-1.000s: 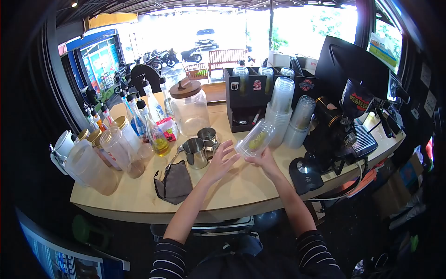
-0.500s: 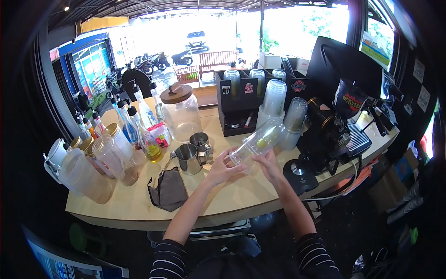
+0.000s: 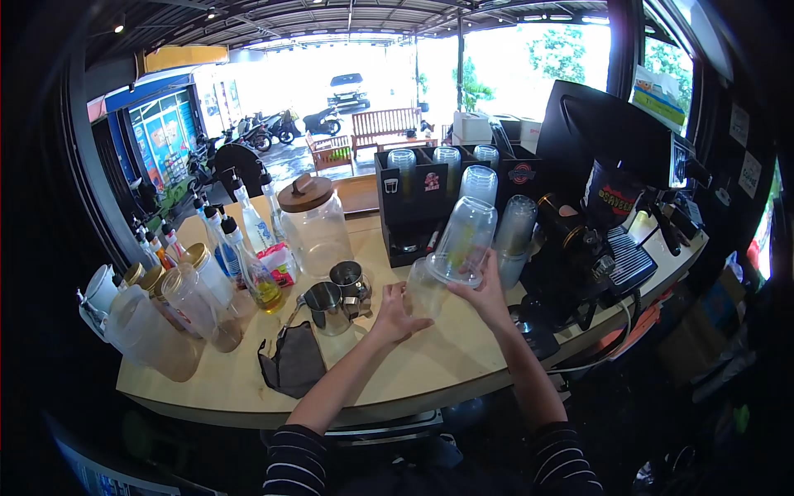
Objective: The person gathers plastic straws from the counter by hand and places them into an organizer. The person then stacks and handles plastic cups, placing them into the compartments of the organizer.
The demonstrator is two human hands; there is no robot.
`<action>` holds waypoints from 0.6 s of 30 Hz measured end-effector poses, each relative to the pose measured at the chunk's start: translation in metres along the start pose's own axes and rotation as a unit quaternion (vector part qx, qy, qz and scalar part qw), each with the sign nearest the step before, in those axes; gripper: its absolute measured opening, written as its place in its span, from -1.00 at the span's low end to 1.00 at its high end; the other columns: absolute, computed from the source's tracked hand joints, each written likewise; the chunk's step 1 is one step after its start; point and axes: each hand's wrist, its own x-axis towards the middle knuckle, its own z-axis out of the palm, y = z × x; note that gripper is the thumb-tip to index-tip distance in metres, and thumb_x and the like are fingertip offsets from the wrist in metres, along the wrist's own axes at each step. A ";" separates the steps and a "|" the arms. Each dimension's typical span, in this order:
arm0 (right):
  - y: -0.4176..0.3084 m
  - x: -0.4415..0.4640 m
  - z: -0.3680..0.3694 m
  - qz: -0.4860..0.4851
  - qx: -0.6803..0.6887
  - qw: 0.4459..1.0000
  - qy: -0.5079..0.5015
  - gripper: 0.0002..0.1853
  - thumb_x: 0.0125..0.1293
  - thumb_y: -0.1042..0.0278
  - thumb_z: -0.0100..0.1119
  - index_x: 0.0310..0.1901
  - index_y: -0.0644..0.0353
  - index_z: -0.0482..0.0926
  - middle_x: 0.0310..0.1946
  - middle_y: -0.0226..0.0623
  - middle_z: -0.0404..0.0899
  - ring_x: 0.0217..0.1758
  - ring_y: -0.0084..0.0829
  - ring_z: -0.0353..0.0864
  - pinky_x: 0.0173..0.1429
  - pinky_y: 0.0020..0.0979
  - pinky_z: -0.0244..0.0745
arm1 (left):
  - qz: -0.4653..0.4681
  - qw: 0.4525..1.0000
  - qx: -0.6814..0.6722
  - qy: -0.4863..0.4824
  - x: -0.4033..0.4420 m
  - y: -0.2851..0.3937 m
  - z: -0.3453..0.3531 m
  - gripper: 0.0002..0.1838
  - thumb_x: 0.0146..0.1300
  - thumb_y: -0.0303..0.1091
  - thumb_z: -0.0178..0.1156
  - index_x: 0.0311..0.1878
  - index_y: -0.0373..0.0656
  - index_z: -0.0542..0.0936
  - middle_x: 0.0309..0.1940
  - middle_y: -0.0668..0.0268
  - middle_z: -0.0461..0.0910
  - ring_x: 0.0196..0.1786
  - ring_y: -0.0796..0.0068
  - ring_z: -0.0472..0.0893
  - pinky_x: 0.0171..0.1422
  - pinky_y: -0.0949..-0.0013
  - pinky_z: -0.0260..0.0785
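Note:
My right hand (image 3: 484, 289) grips several nested clear plastic cups (image 3: 465, 236) near their rims, tilted with their bases up. My left hand (image 3: 399, 316) is curved around a separate clear plastic cup (image 3: 425, 289), whose outline is faint against the counter. That cup is close beside the nested cups. Behind my hands stands another stack of clear cups (image 3: 479, 182), and a further cup stack (image 3: 518, 227) is to the right. Two metal pitchers, the nearer pitcher (image 3: 328, 310) and the farther pitcher (image 3: 351, 281), stand left of my left hand.
A dark cloth (image 3: 294, 360) lies on the wooden counter (image 3: 397, 384). Several pump bottles, one clear bottle (image 3: 260, 285) holding yellow liquid, and a lidded jar (image 3: 316, 236) stand left. A black cup organizer (image 3: 413, 207) is behind; a coffee grinder (image 3: 610, 194) is at right.
The nested cups have tilted more upright in my right hand. My left hand has moved slightly down and left, away from the stack, with one cup separated.

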 end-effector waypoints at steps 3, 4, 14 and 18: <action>-0.012 -0.008 0.001 0.018 0.028 0.999 -0.028 -0.15 -0.06 0.35 0.42 0.21 0.27 0.08 0.08 -0.15 0.32 0.12 -0.38 0.34 0.18 -0.37 0.29 | 0.035 0.997 0.064 -0.030 0.002 0.003 -0.001 0.08 -0.36 0.00 0.53 0.14 -0.50 0.21 0.02 -0.05 0.27 0.14 0.09 0.33 0.25 0.25 0.24; -0.018 -0.010 0.000 0.037 0.041 0.998 -0.042 -0.17 -0.05 0.38 0.41 0.22 0.27 0.08 0.07 -0.15 0.33 0.11 -0.39 0.35 0.18 -0.38 0.28 | 0.010 0.996 0.085 -0.030 -0.001 0.007 -0.006 0.04 -0.30 0.02 0.50 0.16 -0.46 0.21 0.07 -0.03 0.27 0.15 0.09 0.32 0.26 0.23 0.23; -0.036 -0.009 0.011 0.100 0.067 0.952 -0.282 -0.32 0.09 0.23 0.30 0.22 0.21 0.25 -0.03 -0.27 0.40 0.08 -0.50 0.38 0.16 -0.41 0.32 | 0.156 0.866 -0.468 0.081 -0.010 0.056 -0.108 -0.30 0.17 -0.06 0.22 0.27 -0.19 0.21 0.01 0.24 0.40 0.13 0.48 0.38 0.20 0.39 0.24; -0.036 -0.011 0.040 0.096 0.048 0.947 -0.303 -0.38 0.15 0.27 0.26 0.22 0.21 0.26 0.01 -0.28 0.40 0.05 -0.54 0.40 0.10 -0.43 0.36 | 0.090 0.928 -0.362 0.007 -0.029 0.036 -0.130 -0.32 0.18 -0.18 0.23 0.28 -0.18 0.16 0.00 0.27 0.35 0.02 0.48 0.45 0.10 0.40 0.36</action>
